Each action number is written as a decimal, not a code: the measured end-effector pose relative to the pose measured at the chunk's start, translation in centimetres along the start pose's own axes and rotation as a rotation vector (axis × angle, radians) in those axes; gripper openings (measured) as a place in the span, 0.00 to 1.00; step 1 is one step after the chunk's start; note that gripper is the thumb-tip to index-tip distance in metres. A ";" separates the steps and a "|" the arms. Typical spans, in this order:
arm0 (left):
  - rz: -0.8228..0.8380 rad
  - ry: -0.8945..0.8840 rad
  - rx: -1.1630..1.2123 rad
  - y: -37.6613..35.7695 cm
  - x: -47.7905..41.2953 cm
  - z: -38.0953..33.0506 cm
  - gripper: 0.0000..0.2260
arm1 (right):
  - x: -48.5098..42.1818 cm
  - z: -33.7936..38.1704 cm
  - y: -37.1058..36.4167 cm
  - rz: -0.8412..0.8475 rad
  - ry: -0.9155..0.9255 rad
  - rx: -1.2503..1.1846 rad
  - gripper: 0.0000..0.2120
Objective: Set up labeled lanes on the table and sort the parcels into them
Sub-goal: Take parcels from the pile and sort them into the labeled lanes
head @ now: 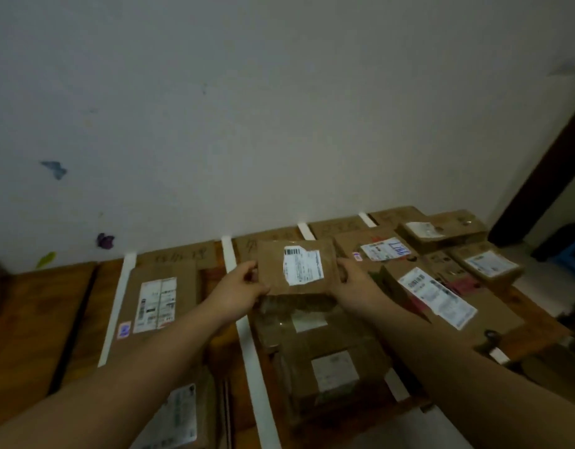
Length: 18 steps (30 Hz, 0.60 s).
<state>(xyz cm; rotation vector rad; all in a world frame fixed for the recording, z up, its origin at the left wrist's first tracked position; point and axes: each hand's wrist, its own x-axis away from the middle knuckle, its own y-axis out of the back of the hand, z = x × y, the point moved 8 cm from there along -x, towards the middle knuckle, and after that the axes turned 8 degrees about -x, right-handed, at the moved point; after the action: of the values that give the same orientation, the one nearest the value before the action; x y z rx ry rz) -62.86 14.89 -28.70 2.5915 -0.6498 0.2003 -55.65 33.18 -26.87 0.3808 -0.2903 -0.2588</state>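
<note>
A small brown cardboard parcel (297,265) with a white shipping label is held up over the second lane. My left hand (239,291) grips its left edge and my right hand (355,280) grips its right edge. White tape strips (244,319) split the wooden table (30,306) into lanes. Cardboard lane signs with handwritten words (179,254) lie at the far end by the wall. Beneath the held parcel sit two taped parcels (325,361) in the same lane.
A flat parcel (159,303) lies in the left lane, another (179,419) nearer me. Several labelled boxes (435,286) crowd the right lanes. The wall stands just behind the table. A dark door frame (545,176) is at the right.
</note>
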 end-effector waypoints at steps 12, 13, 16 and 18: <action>-0.003 0.341 -0.108 -6.8 -4.0 6.8 0.19 | -11.3 -12.9 -1.8 0.244 -0.097 0.210 0.13; -0.010 0.349 -0.115 -7.0 -4.0 6.9 0.19 | -12.0 -13.9 -1.9 0.244 -0.101 0.206 0.12; -0.047 0.365 -0.097 -7.3 -4.3 7.3 0.19 | -12.0 -13.9 -2.0 0.246 -0.103 0.181 0.11; -0.034 0.354 -0.129 -7.4 -4.4 6.9 0.20 | -11.8 -13.3 -2.3 0.278 -0.100 0.171 0.13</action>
<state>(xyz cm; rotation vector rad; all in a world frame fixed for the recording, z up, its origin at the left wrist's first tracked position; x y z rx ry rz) -62.95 19.26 -38.79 2.3590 -0.4722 0.5709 -62.71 38.98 -42.33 0.4911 -0.4609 0.0202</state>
